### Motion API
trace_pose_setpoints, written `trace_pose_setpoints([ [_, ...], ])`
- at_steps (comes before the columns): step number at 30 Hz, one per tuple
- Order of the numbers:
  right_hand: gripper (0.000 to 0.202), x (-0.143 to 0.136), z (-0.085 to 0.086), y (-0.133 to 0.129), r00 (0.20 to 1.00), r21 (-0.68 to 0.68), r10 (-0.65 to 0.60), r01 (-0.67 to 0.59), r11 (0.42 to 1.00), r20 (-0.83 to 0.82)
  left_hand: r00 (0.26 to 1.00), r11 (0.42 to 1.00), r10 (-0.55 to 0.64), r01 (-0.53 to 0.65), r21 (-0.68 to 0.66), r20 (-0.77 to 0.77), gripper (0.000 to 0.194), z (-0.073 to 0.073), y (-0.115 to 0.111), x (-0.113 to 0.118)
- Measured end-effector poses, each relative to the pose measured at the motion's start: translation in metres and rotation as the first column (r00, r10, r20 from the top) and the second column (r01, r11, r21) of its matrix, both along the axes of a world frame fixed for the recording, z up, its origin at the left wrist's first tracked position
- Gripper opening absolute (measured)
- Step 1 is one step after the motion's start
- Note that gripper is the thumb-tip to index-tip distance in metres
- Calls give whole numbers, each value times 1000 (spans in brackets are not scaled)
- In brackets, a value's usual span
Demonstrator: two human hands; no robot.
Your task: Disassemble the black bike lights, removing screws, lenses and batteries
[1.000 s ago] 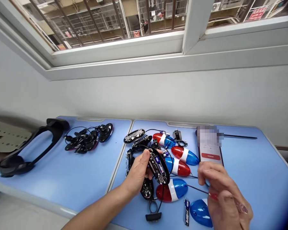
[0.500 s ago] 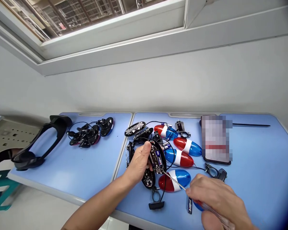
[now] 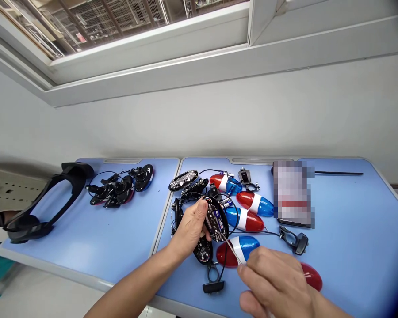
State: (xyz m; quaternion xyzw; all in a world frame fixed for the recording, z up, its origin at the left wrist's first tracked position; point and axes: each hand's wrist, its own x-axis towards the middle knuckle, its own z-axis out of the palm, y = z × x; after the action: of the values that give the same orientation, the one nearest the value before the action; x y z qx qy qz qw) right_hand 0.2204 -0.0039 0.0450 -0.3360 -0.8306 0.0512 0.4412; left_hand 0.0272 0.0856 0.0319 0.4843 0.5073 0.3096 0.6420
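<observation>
Against half a second ago, the right hand (image 3: 278, 280) has come leftward, nearer the open black housing (image 3: 216, 221), baring a red dome (image 3: 312, 276) by its wrist, while its fingers, curled round a thin screwdriver (image 3: 231, 251), keep the tip at the housing's lower end. Rightward the blue surface (image 3: 351, 229) runs on to its slanting edge, and striped covers (image 3: 239, 248) crowd the housing. Above the surface, the left hand (image 3: 190, 225) pinches it between thumb and fingers, open face up, long axis slanting from upper left to lower right.
</observation>
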Motion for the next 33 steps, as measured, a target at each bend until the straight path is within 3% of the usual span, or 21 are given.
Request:
trace_pose_setpoints([
  [3, 25, -1, 0, 2, 999, -25, -18, 17, 1000, -39, 1000, 1000, -10, 11, 4, -23, 71, 3, -1, 0],
  [7, 18, -2, -2, 7, 941, -197, -89, 24, 980, -326, 997, 997, -64, 66, 40, -48, 72, 10, -4, 3],
  [13, 26, -7, -3, 4, 990, -43, -77, 73, 996, -116, 987, 989, -137, 141, 43, -87, 70, 13, -2, 4],
  [18, 19, -3, 5, 9, 908, -266, -157, 53, 962, -387, 964, 958, -241, 254, 135, -109, 62, 19, 4, -1],
  [20, 21, -1, 8, 10, 892, -293, -189, 67, 954, -411, 963, 949, -253, 266, 170, -93, 54, 22, 6, -3],
  [24, 18, 0, 8, 9, 934, -178, -129, 73, 981, -334, 973, 956, -210, 224, 187, -92, 43, 25, 6, -3],
  [33, 31, -2, -3, 1, 996, 24, -57, 59, 998, -67, 972, 970, -138, 171, 173, -187, 30, 24, -1, 2],
])
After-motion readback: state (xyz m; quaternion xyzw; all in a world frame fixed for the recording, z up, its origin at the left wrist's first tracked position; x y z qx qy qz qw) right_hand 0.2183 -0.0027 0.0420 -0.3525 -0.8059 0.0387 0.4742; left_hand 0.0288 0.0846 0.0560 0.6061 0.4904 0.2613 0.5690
